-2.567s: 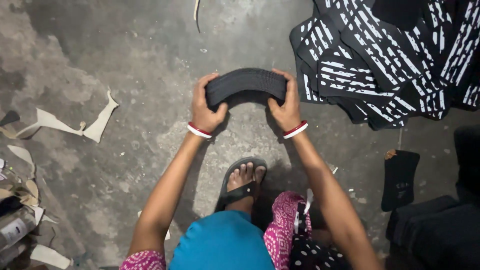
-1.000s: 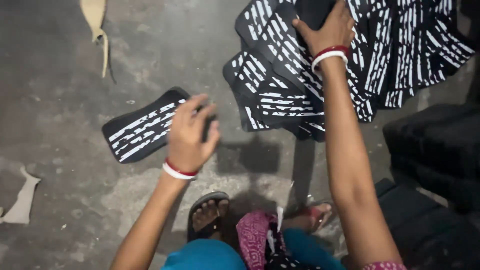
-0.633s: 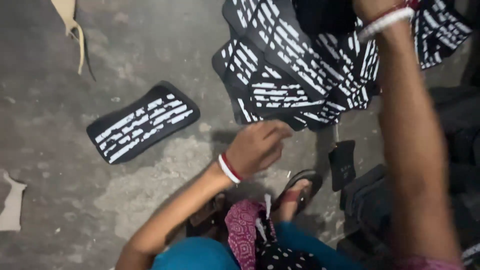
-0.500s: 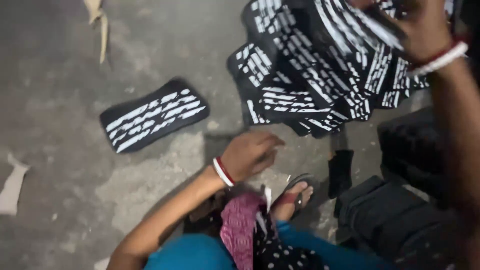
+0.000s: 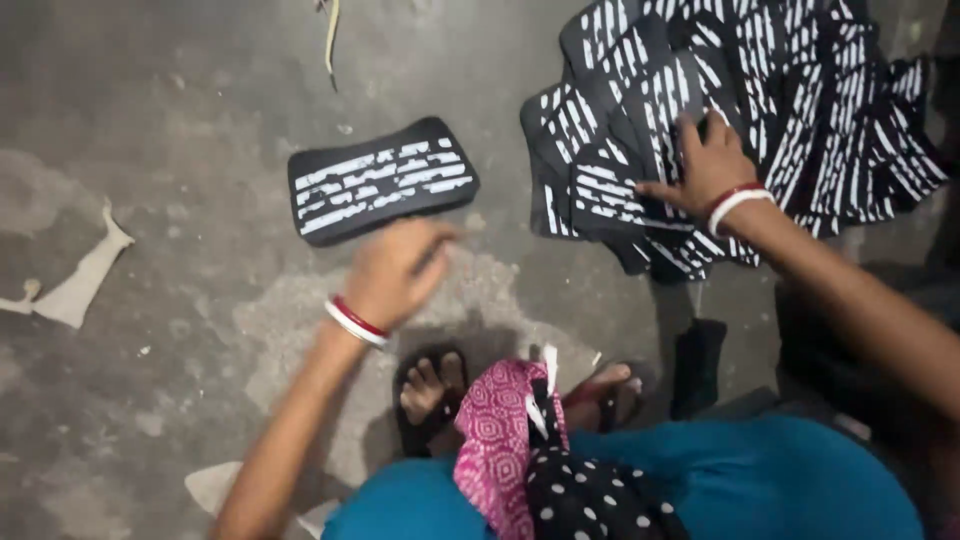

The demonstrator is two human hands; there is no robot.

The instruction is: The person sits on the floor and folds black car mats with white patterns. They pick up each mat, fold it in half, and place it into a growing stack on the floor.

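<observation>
A single black pad with white dashes (image 5: 380, 180) lies flat on the concrete floor at centre left. My left hand (image 5: 393, 270) hovers just below it, empty, fingers loosely apart and blurred by motion. My right hand (image 5: 705, 165) rests with spread fingers on a heap of several black pads with white dashes (image 5: 760, 100) at the upper right, touching the top ones without lifting any.
Pale offcut scraps (image 5: 75, 290) lie on the floor at the left, and a thin strip (image 5: 330, 35) at the top. A small black piece (image 5: 697, 365) stands beside my sandalled feet (image 5: 430, 395). Dark stacked material (image 5: 870, 340) fills the right edge.
The curved black pad I held in both hands now lies flat on the floor. My right hand has come down onto the heap; my left hand has moved back toward the single pad.
</observation>
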